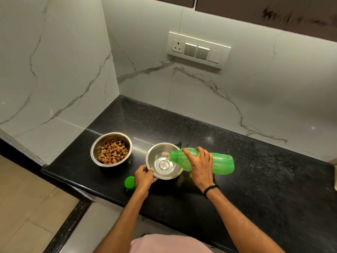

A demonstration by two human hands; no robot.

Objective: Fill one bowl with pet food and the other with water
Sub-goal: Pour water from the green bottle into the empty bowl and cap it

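A steel bowl [94, 150] holding brown pet food pieces stands on the black counter at the left. To its right sits a second steel bowl [156, 152] with a little water in its bottom. My left hand [144, 177] grips that bowl's near rim. My right hand [199, 165] holds a green plastic bottle [221, 163], tipped on its side with its mouth over the bowl. A thin stream of water runs from the bottle into the bowl.
The bottle's green cap [129, 183] lies on the counter [255, 179] just left of my left hand, near the front edge. Marble walls close the counter at the left and back. A switch panel [198, 49] is on the back wall.
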